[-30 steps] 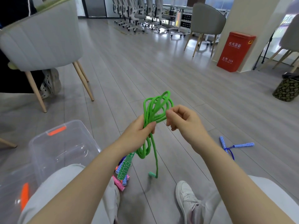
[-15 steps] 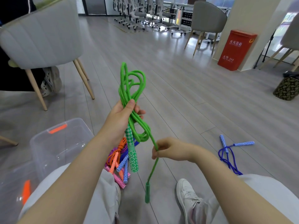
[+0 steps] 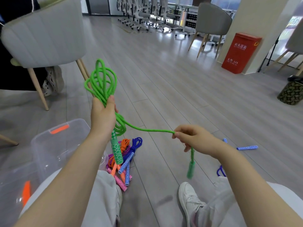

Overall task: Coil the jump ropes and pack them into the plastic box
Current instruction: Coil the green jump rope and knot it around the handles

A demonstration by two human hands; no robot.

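Green cord made up nearly all of the action: the green jump rope (image 3: pixel 100 82) stood bunched in upright loops above the left hand (image 3: pixel 102 115), whose fingers were curled round the bundle at its waist, with one patterned green handle (image 3: pixel 116 148) hanging below the wrist. Half a second earlier the right hand (image 3: pixel 193 139) had been low and close in, just under the coil; now it had swung out to the right, pinching the free tail between thumb and fingertips so that a length of cord ran nearly level between the two hands. The second green handle (image 3: pixel 191 168) dangled beneath that pinch (blurred, so probably swinging). The left hand had also lifted the coil higher than it sat a second before.

To my reading, the looping was done and the tail had been drawn out ready to wrap round the bundle's middle, which would lock it for packing. The clear plastic box (image 3: pixel 54 145) with its orange latch (image 3: pixel 59 129) sat on the floor at the left, beside the knee, no rope visible inside. A heap of already bundled ropes (image 3: pixel 126 154) lay just right of it, and a blue rope (image 3: pixel 242 148) lay loose farther right, uncoiled.
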